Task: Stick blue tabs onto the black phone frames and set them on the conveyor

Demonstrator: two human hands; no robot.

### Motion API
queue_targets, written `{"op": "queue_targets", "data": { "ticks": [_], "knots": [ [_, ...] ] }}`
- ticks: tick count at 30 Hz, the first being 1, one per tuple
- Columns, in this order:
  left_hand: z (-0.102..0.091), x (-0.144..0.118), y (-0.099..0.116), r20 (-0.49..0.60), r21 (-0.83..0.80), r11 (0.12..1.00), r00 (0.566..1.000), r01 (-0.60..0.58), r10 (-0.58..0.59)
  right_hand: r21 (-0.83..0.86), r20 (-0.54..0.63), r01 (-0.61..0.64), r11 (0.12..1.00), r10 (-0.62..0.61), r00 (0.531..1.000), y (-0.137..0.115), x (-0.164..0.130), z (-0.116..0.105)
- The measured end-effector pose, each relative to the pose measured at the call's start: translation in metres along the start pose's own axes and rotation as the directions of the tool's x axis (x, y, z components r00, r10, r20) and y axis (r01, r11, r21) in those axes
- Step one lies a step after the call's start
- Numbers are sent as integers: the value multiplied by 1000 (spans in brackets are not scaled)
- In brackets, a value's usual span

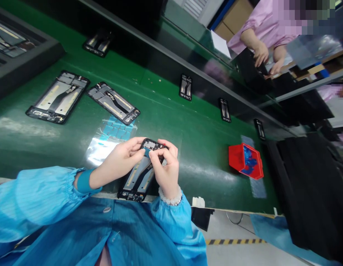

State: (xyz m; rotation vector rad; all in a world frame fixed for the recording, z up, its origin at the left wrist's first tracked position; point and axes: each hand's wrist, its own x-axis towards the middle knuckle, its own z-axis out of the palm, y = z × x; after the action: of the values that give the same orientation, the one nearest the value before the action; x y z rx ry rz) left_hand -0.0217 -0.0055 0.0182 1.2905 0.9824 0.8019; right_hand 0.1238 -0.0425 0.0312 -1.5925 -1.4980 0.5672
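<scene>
**Both hands working on a phone frame at the green surface**

The left hand (120, 160) and right hand (166, 170) are holding a phone frame (138, 177) over the near edge of the green surface (188, 147), fingers pinching a small blue sticker (147, 151) at its top end. A sticker sheet (110, 138) is lying just beyond; a red bin (245, 160) is sitting well apart.

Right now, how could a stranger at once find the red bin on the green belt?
Start at the green belt and look to the right of the two hands, near its front edge. The red bin sits there alone, holding blue scraps. It is the only red thing; the belt's other items are black phone frames.
</scene>
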Motion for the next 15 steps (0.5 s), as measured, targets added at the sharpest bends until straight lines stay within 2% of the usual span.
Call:
{"op": "queue_targets", "data": {
  "ticks": [8, 15],
  "knots": [
    [1, -1, 5, -5, 4, 1000, 1000, 5, -5, 37, 8, 5, 999, -6, 1000, -2, -2, 1],
    [4, -5, 7, -47, -22, 999, 999, -23, 22, -22, -22, -11, 1000, 10, 1000, -11, -3, 4]
  ]
}}
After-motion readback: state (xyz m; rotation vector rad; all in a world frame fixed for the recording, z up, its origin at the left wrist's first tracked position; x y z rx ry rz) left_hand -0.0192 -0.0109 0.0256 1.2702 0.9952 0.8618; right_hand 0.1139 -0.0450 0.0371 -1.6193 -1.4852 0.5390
